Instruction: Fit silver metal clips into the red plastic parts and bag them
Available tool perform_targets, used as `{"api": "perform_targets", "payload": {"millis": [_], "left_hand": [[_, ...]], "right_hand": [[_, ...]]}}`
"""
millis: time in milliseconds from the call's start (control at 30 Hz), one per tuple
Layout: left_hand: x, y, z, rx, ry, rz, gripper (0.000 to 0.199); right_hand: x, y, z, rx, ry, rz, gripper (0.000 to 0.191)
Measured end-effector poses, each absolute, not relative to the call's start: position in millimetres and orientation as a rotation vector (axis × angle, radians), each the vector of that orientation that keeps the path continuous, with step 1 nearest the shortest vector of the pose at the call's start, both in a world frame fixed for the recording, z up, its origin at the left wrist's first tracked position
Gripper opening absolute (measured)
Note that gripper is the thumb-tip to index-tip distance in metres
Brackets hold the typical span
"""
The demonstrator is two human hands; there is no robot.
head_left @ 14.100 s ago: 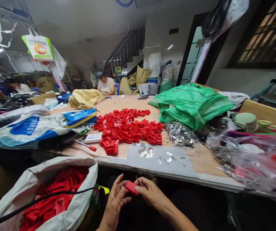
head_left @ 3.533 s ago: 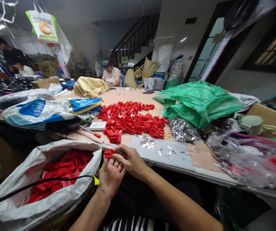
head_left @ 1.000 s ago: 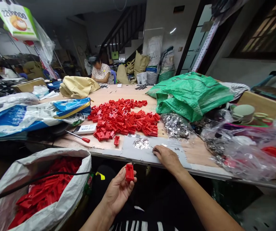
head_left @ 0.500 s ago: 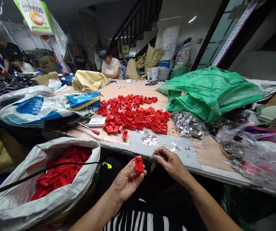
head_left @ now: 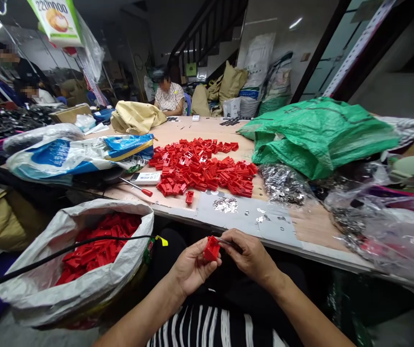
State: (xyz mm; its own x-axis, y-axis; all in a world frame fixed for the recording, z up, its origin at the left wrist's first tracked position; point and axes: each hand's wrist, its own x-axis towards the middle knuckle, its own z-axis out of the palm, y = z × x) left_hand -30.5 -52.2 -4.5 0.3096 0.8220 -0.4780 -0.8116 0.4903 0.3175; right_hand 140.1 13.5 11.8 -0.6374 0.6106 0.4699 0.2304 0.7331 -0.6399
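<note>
We hold a small red plastic piece (head_left: 212, 248) just below the near edge of the worktop (head_left: 301, 226), over our lap. Our left hand (head_left: 192, 265) has it in a clenched grip between thumb and fingertips; its long axis tilts up and slightly to the right, with the upper end toward the worktop, though its exact shape is hard to read. Our right hand (head_left: 252, 255) meets it from the right, its grip pinched on a thin dark tool (head_left: 228, 242) whose tip touches the piece.

On the worktop beyond, one loose red piece (head_left: 189, 197) lies near the edge, and behind it spreads a heap of red pieces (head_left: 203, 166). A scatter of small metal parts (head_left: 226, 205) sits on a grey sheet (head_left: 250, 226) just beyond our hands. A red-handled screwdriver (head_left: 136, 186) lies left of the heap. To our left stands a white sack (head_left: 84, 284) filled with more red pieces, a black cable (head_left: 66, 253) crossing its mouth. A green bag (head_left: 318, 135) lies further right. Another person (head_left: 170, 96) sits at the far end.
</note>
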Motion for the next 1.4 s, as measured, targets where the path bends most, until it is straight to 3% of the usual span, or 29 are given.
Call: {"api": "perform_targets", "payload": {"millis": [767,1400], "left_hand": [[-29,-55,-6,0.201,0.703,1.069,0.017],[-28,-53,-9,0.343,0.657,1.102,0.024]], "right_hand": [[144,7,25,-0.727,-2.380,0.756,0.011],[145,18,18,-0.906,-1.991,1.413,0.020]]}}
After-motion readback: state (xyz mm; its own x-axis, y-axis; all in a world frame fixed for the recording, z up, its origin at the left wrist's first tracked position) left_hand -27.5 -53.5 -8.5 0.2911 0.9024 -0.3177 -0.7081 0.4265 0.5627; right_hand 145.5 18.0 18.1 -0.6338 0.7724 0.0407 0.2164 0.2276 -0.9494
